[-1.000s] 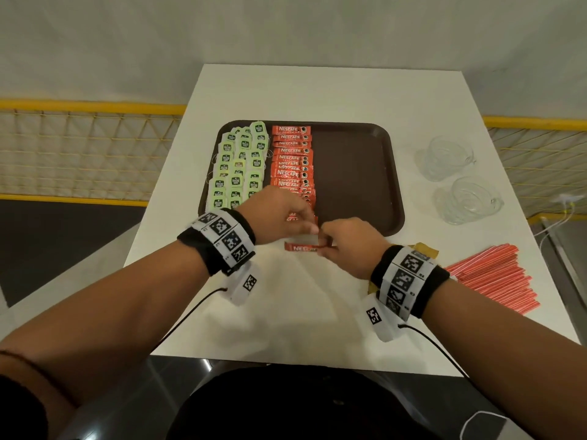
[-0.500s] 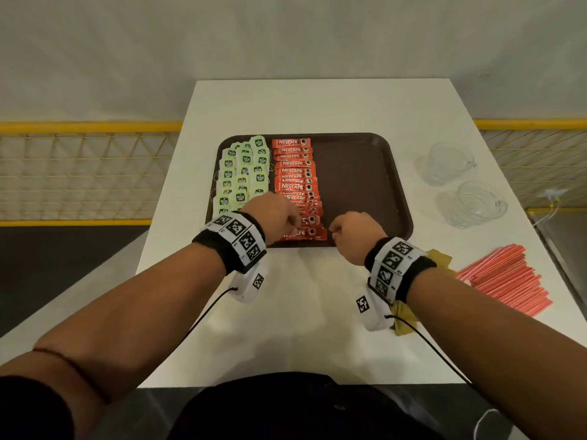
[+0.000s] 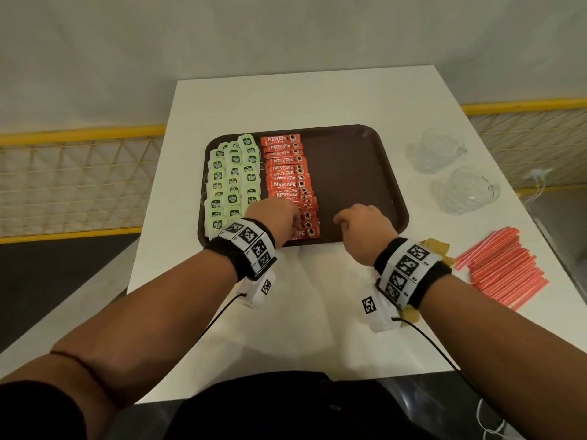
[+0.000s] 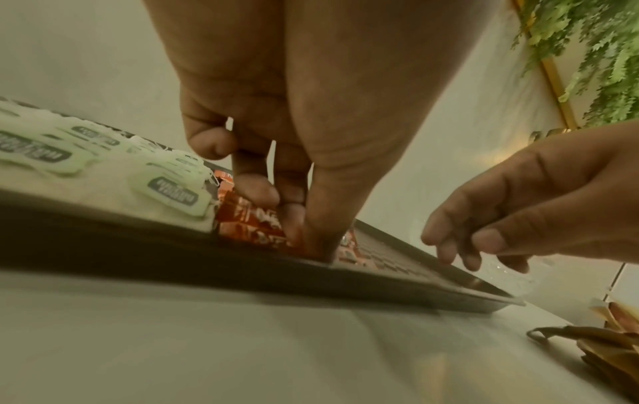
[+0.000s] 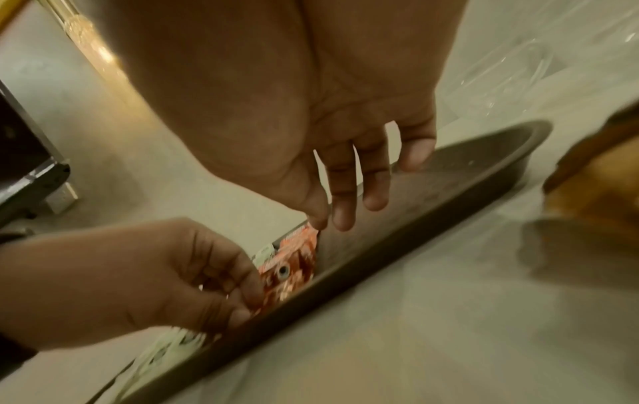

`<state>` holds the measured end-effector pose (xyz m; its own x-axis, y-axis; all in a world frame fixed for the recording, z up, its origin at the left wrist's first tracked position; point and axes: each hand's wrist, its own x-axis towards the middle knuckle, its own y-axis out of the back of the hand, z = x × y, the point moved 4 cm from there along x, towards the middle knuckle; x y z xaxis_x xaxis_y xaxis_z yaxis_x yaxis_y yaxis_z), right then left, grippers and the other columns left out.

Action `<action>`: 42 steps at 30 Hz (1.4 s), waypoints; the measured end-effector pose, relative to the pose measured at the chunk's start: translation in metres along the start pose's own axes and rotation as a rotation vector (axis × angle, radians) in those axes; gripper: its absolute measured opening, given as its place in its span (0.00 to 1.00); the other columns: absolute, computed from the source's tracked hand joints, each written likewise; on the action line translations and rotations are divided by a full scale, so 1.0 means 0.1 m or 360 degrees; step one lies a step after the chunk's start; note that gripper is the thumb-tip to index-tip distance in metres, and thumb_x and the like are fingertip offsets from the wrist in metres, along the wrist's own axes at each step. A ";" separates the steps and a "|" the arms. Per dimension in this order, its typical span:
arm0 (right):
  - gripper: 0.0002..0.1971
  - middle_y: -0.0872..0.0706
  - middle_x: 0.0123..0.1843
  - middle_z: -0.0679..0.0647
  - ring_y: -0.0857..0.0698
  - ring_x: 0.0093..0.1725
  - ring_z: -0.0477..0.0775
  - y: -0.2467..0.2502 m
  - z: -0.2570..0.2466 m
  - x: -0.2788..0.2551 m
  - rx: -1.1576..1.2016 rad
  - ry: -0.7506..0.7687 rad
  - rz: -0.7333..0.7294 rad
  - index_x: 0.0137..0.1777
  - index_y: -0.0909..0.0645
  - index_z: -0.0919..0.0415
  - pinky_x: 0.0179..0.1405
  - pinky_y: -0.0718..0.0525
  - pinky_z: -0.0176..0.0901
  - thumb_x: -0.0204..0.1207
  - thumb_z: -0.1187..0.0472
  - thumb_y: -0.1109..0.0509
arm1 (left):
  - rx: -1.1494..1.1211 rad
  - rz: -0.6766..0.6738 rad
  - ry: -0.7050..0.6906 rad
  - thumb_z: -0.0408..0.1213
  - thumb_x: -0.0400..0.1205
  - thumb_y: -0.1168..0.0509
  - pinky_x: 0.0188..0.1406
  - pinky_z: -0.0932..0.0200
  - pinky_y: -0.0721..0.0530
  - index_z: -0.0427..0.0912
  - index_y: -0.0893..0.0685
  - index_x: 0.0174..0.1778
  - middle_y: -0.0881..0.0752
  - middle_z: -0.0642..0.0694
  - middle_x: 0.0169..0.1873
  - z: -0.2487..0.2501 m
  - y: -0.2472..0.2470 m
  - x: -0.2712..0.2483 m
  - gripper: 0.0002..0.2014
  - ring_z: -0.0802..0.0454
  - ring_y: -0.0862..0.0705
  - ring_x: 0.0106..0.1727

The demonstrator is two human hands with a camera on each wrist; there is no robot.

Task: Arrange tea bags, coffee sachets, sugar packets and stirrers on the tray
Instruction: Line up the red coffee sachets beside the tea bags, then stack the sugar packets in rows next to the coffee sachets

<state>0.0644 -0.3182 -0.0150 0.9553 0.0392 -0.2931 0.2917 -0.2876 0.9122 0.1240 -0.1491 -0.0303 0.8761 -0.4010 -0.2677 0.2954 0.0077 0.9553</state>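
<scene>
A brown tray [image 3: 355, 173] lies on the white table. Green tea bags [image 3: 233, 182] fill its left side, and beside them runs a column of red coffee sachets [image 3: 286, 173]. My left hand [image 3: 273, 217] is at the near end of that column; thumb and curled fingers pinch the nearest coffee sachet [image 4: 249, 221] just inside the tray's rim [image 4: 138, 246]. The right hand [image 3: 365, 223] hovers over the bare tray floor right of the column. Its fingers [image 5: 345, 191] hang relaxed and hold nothing. Red stirrers [image 3: 502, 268] lie on the table at right. Brown sugar packets [image 3: 435, 247] peek out from under my right wrist.
Two clear glass cups [image 3: 438, 152] [image 3: 470, 190] stand right of the tray. A yellow railing [image 3: 79, 134] runs behind the table on both sides. The table's near edge is close to my body.
Both hands carried a coffee sachet from the table onto the near end of the column. The right hand then let go and moved right over the bare tray.
</scene>
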 end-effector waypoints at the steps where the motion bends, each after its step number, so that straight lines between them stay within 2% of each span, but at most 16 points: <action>1: 0.19 0.18 0.64 0.54 0.23 0.65 0.61 0.05 0.07 -0.02 0.0032 0.0009 0.0039 0.68 0.19 0.50 0.66 0.21 0.61 0.82 0.64 0.41 | -0.0007 0.0012 0.0005 0.46 0.80 0.31 0.55 0.49 0.15 0.56 0.12 0.51 0.12 0.51 0.50 0.00 0.01 -0.01 0.06 0.47 0.15 0.54; 4: 0.17 0.16 0.62 0.55 0.19 0.64 0.60 0.27 0.39 -0.15 0.0138 0.0024 0.0224 0.66 0.16 0.54 0.66 0.20 0.54 0.84 0.63 0.41 | -0.0140 0.0116 -0.0057 0.50 0.82 0.33 0.56 0.47 0.15 0.55 0.13 0.51 0.13 0.53 0.48 0.20 0.09 -0.02 0.07 0.49 0.15 0.52; 6: 0.15 0.15 0.62 0.55 0.17 0.62 0.57 0.41 0.63 -0.26 0.0195 0.0019 0.0297 0.65 0.16 0.56 0.64 0.20 0.46 0.84 0.63 0.41 | -0.0309 0.0173 -0.0176 0.51 0.82 0.34 0.52 0.52 0.15 0.54 0.13 0.49 0.14 0.56 0.43 0.45 0.15 -0.04 0.07 0.54 0.15 0.48; 9: 0.14 0.14 0.63 0.54 0.16 0.59 0.55 0.52 0.95 -0.40 0.0172 -0.0019 0.0226 0.65 0.16 0.56 0.58 0.23 0.40 0.83 0.61 0.37 | -0.0449 0.0111 -0.0379 0.51 0.82 0.34 0.50 0.56 0.16 0.54 0.13 0.51 0.15 0.59 0.43 0.92 0.17 -0.04 0.08 0.59 0.17 0.45; 11: 0.15 0.14 0.62 0.53 0.16 0.59 0.54 0.53 1.12 -0.47 0.0080 -0.0029 0.0125 0.66 0.17 0.55 0.59 0.22 0.43 0.82 0.58 0.36 | -0.0481 0.0030 -0.0453 0.51 0.82 0.33 0.51 0.56 0.15 0.55 0.13 0.54 0.13 0.58 0.46 1.21 0.12 -0.01 0.09 0.59 0.16 0.47; 15: 0.19 0.14 0.59 0.52 0.16 0.57 0.56 0.48 1.42 -0.53 -0.0010 -0.0073 -0.0053 0.65 0.18 0.55 0.59 0.18 0.49 0.78 0.47 0.31 | -0.0403 -0.0074 -0.0417 0.54 0.82 0.35 0.53 0.58 0.17 0.55 0.14 0.61 0.11 0.56 0.51 1.59 -0.01 0.02 0.14 0.55 0.14 0.51; 19: 0.14 0.14 0.46 0.50 0.17 0.47 0.53 0.47 1.61 -0.51 0.0068 -0.0044 -0.0091 0.48 0.17 0.53 0.45 0.20 0.46 0.73 0.44 0.27 | -0.0184 -0.0091 -0.0244 0.59 0.82 0.39 0.52 0.51 0.15 0.55 0.15 0.59 0.11 0.52 0.51 1.77 -0.11 0.05 0.17 0.49 0.14 0.52; 23: 0.07 0.13 0.43 0.50 0.16 0.45 0.53 0.42 1.65 -0.48 0.0117 0.0167 -0.0103 0.42 0.16 0.54 0.43 0.21 0.45 0.74 0.51 0.25 | -0.0178 -0.0037 -0.0047 0.61 0.80 0.36 0.48 0.52 0.16 0.53 0.15 0.50 0.12 0.52 0.46 1.83 -0.20 0.07 0.16 0.48 0.15 0.48; 26: 0.07 0.14 0.41 0.50 0.17 0.42 0.54 0.39 1.68 -0.46 0.0196 0.0264 -0.0028 0.40 0.17 0.55 0.44 0.20 0.46 0.74 0.52 0.25 | -0.0459 0.0008 0.0028 0.52 0.76 0.27 0.51 0.55 0.15 0.58 0.16 0.48 0.13 0.58 0.43 1.83 -0.22 0.10 0.08 0.55 0.14 0.48; 29: 0.08 0.17 0.35 0.47 0.19 0.36 0.52 0.43 1.70 -0.46 0.0371 0.0348 0.0054 0.38 0.19 0.56 0.36 0.25 0.43 0.75 0.55 0.27 | -0.0753 0.0104 0.0127 0.42 0.72 0.22 0.50 0.58 0.14 0.59 0.19 0.43 0.14 0.60 0.35 1.78 -0.19 0.09 0.12 0.62 0.15 0.41; 33: 0.08 0.13 0.37 0.48 0.14 0.40 0.48 0.50 1.65 -0.45 0.0728 0.0452 0.0188 0.37 0.23 0.60 0.41 0.16 0.50 0.76 0.59 0.32 | -0.1010 0.0155 0.0122 0.39 0.70 0.19 0.44 0.65 0.18 0.59 0.19 0.51 0.11 0.57 0.34 1.65 -0.10 0.09 0.20 0.64 0.14 0.38; 35: 0.09 0.10 0.41 0.47 0.13 0.43 0.42 0.56 1.60 -0.39 0.0959 0.0456 0.0199 0.38 0.28 0.63 0.42 0.15 0.49 0.77 0.61 0.35 | -0.1108 0.0209 0.0083 0.37 0.70 0.19 0.43 0.66 0.19 0.56 0.17 0.53 0.10 0.55 0.36 1.57 0.01 0.11 0.19 0.62 0.13 0.38; 37: 0.08 0.12 0.36 0.49 0.12 0.38 0.49 0.62 1.54 -0.31 0.1163 0.0390 0.0199 0.37 0.32 0.59 0.41 0.15 0.55 0.78 0.64 0.38 | -0.1216 0.0267 0.0042 0.34 0.72 0.21 0.43 0.63 0.14 0.51 0.13 0.52 0.09 0.52 0.37 1.49 0.13 0.13 0.15 0.56 0.12 0.39; 39: 0.09 0.20 0.32 0.53 0.16 0.33 0.57 0.67 1.47 -0.20 0.1266 0.0329 0.0219 0.39 0.35 0.55 0.39 0.17 0.62 0.78 0.64 0.39 | -0.1292 0.0351 -0.0001 0.32 0.74 0.23 0.46 0.62 0.12 0.46 0.11 0.51 0.08 0.49 0.39 1.43 0.25 0.16 0.11 0.52 0.10 0.42; 41: 0.08 0.25 0.34 0.53 0.22 0.33 0.55 0.70 1.37 -0.09 0.1233 0.0348 0.0206 0.45 0.33 0.54 0.36 0.19 0.58 0.80 0.60 0.35 | -0.1377 0.0425 -0.0033 0.32 0.75 0.23 0.48 0.58 0.11 0.43 0.10 0.51 0.08 0.47 0.41 1.36 0.33 0.21 0.10 0.50 0.10 0.43; 42: 0.08 0.25 0.35 0.51 0.24 0.32 0.51 0.71 1.31 -0.02 0.1200 0.0384 0.0196 0.50 0.31 0.54 0.35 0.21 0.50 0.80 0.58 0.32 | -0.1429 0.0430 -0.0046 0.31 0.75 0.23 0.50 0.55 0.10 0.41 0.10 0.51 0.08 0.46 0.42 1.33 0.36 0.24 0.09 0.48 0.09 0.44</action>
<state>0.0767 -0.4639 0.0130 0.9878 0.1460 -0.0543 0.1543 -0.8693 0.4695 0.1052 -0.2803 0.0143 0.9517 -0.3049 -0.0363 0.2775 0.8033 0.5270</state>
